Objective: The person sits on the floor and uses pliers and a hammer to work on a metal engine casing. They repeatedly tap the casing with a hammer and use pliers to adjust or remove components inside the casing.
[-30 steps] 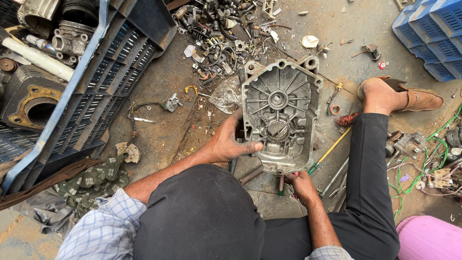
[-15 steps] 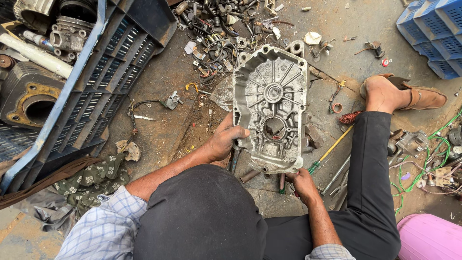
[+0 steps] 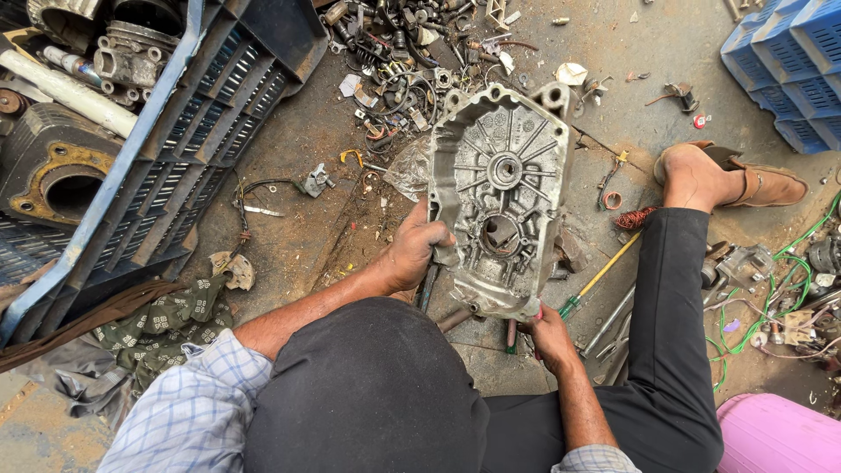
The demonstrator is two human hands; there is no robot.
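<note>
The engine casing (image 3: 504, 197) was a dull grey cast-metal cover, ribbed inside, with a round hub and a larger bore, and it stood on the dirt floor (image 3: 289, 166) between the person's knees, long axis running from 6 to 12 o'clock, hollow face turned up. The left hand (image 3: 412, 250) had its grip curled tight on the casing's 9 o'clock edge, forearm angled from 7 o'clock. The right hand (image 3: 550, 337) closed its grip under the 6 o'clock corner beside a yellow-handled screwdriver (image 3: 600, 276)
</note>
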